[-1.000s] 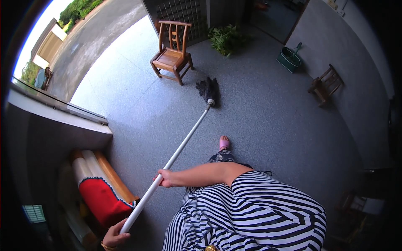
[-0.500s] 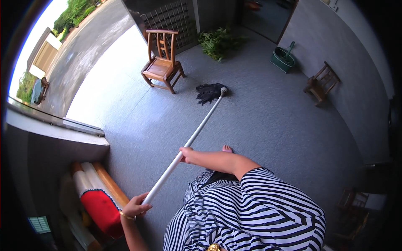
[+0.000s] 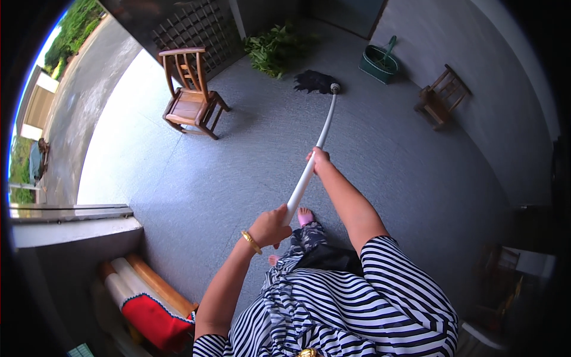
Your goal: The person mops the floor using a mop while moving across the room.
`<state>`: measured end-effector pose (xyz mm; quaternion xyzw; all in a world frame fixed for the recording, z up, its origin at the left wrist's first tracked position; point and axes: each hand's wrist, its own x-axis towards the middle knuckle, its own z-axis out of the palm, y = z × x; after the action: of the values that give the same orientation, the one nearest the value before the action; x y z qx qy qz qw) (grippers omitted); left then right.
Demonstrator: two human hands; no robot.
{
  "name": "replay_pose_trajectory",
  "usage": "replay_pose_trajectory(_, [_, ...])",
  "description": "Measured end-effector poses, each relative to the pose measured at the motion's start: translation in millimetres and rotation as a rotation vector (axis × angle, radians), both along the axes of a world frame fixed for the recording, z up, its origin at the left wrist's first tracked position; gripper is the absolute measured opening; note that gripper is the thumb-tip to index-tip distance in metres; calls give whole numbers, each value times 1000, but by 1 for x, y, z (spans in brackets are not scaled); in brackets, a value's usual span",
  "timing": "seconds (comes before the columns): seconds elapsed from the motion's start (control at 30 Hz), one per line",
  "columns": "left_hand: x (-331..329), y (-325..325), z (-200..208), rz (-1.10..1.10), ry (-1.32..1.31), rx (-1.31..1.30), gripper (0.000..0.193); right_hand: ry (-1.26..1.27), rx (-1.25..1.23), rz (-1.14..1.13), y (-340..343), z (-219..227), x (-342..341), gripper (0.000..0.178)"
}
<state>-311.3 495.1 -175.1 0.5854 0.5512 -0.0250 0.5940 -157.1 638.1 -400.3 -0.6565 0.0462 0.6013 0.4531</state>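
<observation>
Both my hands grip the white pole of a mop (image 3: 305, 180). My left hand (image 3: 271, 226), with a gold bangle at its wrist, is wrapped round the near end of the pole. Farther up, my right hand (image 3: 319, 160) closes on its middle with the arm stretched forward. The dark, stringy mop head (image 3: 314, 82) lies spread on the grey floor (image 3: 250, 154), its strands pointing left. Beyond it to the left is a heap of leafy green stems (image 3: 269, 52).
A wooden chair (image 3: 191, 101) stands at the left, near the bright doorway. A green mop bucket (image 3: 379, 62) and a small wooden chair (image 3: 441, 100) are along the right wall. A red cloth (image 3: 156, 321) covers part of a wooden seat at lower left.
The mop head has slid away from me, closer to the leaves and bucket. Both hands have gone forward and to the right with the pole. My view has shifted too.
</observation>
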Motion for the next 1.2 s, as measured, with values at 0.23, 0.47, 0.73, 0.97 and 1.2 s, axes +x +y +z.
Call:
replay_pose_trajectory(0.23, [43,40,-14,-260,12,90,35,129,59,-157,0,-13,80,22])
replay_pose_trajectory(0.47, [59,54,-18,-522,71,198,38,237,112,-384,-39,-19,123,22])
replay_pose_trajectory(0.73, [18,22,2,-743,271,508,44,419,0,-422,-103,0,111,23])
replay_pose_trajectory(0.97, [-5,-19,98,-715,426,734,36,436,44,-539,-109,-32,126,19])
replay_pose_trajectory(1.2, [-21,-42,98,-507,619,976,38,320,-114,-262,-56,-21,76,25])
